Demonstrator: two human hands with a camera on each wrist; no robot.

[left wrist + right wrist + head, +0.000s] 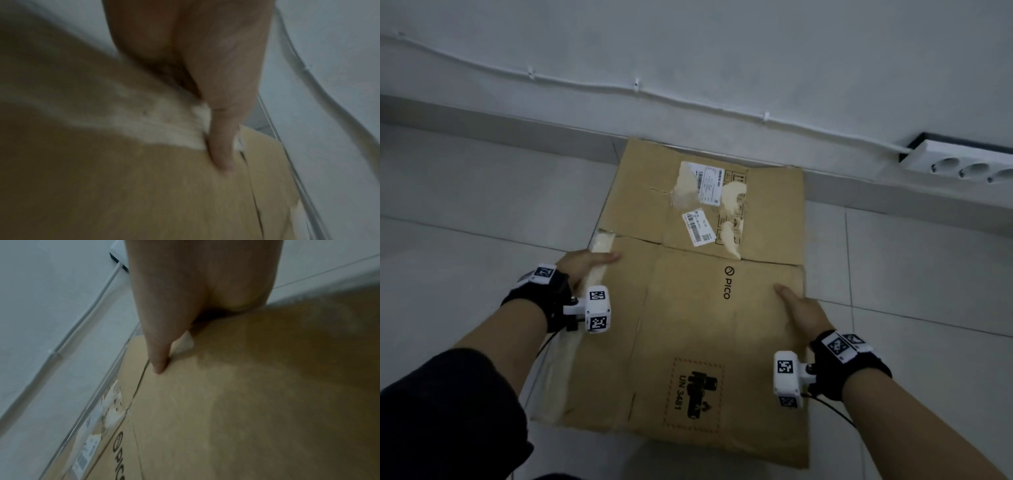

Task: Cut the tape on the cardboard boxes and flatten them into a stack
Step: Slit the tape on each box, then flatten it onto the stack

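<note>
The flattened PICO cardboard box (709,308) lies on the floor against the wall. It is gripped at both side edges by the left hand (582,265) and right hand (803,310); it should be lowered evenly.

A plain indoor room: pale tiled floor (893,274), white wall (722,41) with clipped cable (635,88), and power strip (959,161).
</note>
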